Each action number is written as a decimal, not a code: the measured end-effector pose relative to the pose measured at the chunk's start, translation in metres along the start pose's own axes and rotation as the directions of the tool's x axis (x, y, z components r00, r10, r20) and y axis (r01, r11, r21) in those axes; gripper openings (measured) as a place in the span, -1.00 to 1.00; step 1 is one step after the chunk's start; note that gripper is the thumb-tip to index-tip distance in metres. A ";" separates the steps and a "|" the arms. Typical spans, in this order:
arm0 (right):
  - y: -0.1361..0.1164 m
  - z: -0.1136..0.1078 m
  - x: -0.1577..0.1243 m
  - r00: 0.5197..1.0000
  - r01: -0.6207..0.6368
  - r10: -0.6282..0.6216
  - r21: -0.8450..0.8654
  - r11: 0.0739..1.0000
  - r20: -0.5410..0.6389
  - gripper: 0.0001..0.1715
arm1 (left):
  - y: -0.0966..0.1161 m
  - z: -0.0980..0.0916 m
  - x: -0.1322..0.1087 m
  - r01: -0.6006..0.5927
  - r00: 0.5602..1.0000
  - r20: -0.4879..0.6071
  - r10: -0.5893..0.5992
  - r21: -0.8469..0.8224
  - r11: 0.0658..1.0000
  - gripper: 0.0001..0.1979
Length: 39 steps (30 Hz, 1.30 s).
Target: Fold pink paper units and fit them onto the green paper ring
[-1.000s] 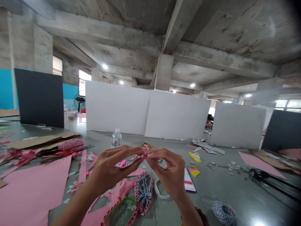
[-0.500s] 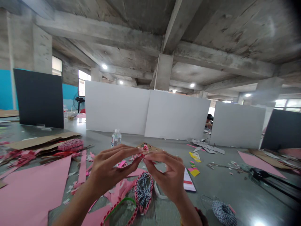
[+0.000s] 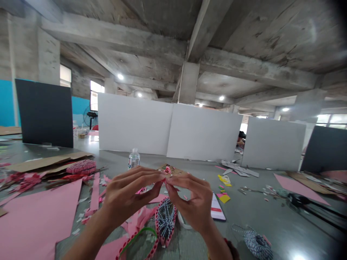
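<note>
Left hand (image 3: 128, 193) and right hand (image 3: 193, 198), fingers (image 3: 151, 177) nearly closed, pinch a pink bit (image 3: 163, 180) above the tabletop (image 3: 287, 224), toward its near edge.

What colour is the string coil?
The coil is speckled blue-grey and white, best seen in the head view.

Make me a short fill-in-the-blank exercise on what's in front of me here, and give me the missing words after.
1. Just beyond the left hand stands a clear ____.
2. In the picture, the phone lies to the ____ of the right hand.
3. The cord-filled oval is edged in ____.
4. The two middle panels are ____.

Missing words: bottle; right; pink; white.
</note>
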State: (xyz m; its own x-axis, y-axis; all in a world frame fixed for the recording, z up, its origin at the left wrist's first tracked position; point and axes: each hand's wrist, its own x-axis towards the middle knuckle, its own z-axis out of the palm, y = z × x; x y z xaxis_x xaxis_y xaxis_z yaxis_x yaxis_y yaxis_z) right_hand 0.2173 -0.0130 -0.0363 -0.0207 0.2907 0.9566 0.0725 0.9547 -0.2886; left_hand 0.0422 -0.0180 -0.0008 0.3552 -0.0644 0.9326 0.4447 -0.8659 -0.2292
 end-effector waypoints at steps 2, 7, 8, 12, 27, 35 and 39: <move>-0.001 0.000 0.000 1.000 0.002 -0.002 0.000 1.000 0.005 -0.59 | 0.000 0.001 0.000 -0.005 1.000 -0.004 0.005 0.003 1.000 -0.75; -0.002 0.000 0.000 1.000 0.009 -0.009 -0.008 1.000 0.002 -0.56 | -0.001 0.001 -0.003 -0.023 1.000 -0.015 0.023 0.009 1.000 -0.74; -0.002 0.000 0.001 1.000 0.002 -0.002 -0.009 1.000 -0.001 -0.53 | -0.002 0.002 -0.004 -0.029 1.000 -0.011 0.029 0.010 1.000 -0.73; -0.002 0.001 0.002 0.998 -0.064 0.064 0.002 0.998 0.026 -0.51 | -0.003 0.003 -0.007 -0.050 0.999 0.000 0.050 0.013 0.999 -0.71; 0.000 0.001 0.005 0.988 -0.148 0.144 0.086 0.985 0.051 -0.76 | -0.003 0.003 -0.008 -0.005 1.000 0.013 0.005 -0.013 1.000 -0.79; 0.000 0.000 0.007 0.980 -0.191 0.185 0.102 0.976 0.068 -0.80 | -0.003 0.000 -0.010 0.007 1.000 0.017 -0.007 -0.003 1.000 -0.87; 0.000 0.000 0.006 0.976 -0.217 0.214 0.118 0.969 0.036 -0.84 | -0.003 0.001 -0.009 0.004 0.999 0.045 -0.004 -0.002 1.000 -0.86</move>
State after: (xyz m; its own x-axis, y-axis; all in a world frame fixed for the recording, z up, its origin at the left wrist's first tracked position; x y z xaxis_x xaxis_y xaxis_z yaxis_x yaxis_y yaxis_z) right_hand 0.2173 -0.0114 -0.0305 -0.0404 0.4902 0.8707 -0.0432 0.8697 -0.4917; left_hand 0.0381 -0.0139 -0.0089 0.3899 -0.0383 0.9201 0.4445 -0.8672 -0.2245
